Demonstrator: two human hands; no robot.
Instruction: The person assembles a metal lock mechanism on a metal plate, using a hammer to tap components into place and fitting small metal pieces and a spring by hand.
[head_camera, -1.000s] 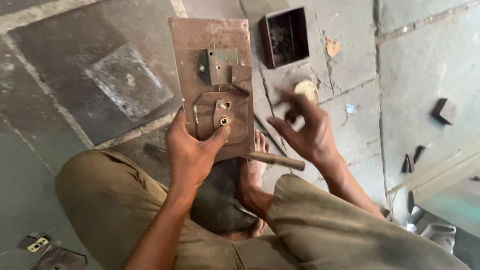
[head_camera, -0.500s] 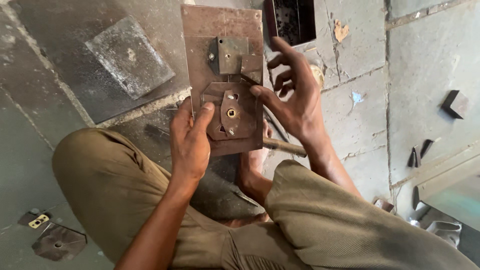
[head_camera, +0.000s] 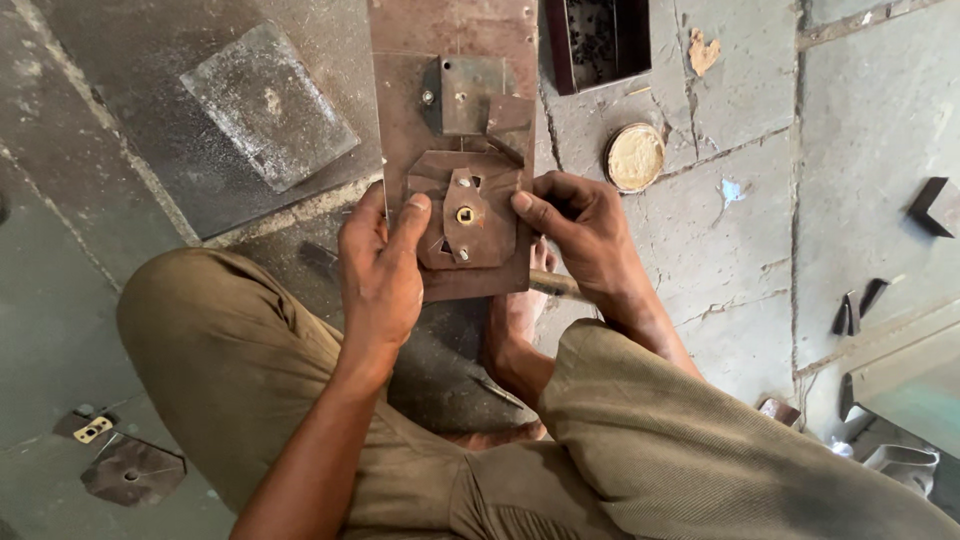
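Note:
A long rusty metal plate (head_camera: 452, 40) with small lock parts fixed on it lies in front of me, between my knees. My left hand (head_camera: 380, 275) grips its near left edge, thumb resting on a brown shaped piece (head_camera: 490, 235) with a brass pin at its middle. My right hand (head_camera: 585, 235) holds the near right edge, thumb pressing the same piece. A grey square part (head_camera: 465, 95) sits higher on the plate.
A flat grey metal slab (head_camera: 270, 105) lies at the left. A dark open box (head_camera: 598, 40) and a round tin lid (head_camera: 634, 157) sit at the right. Small metal pieces (head_camera: 130, 468) lie at bottom left, dark wedges (head_camera: 935, 205) at far right. A rod (head_camera: 555, 287) lies under my right hand.
My right hand came off the floor near the round lid and moved onto the plate's right edge. Both thumbs now press the brown piece.

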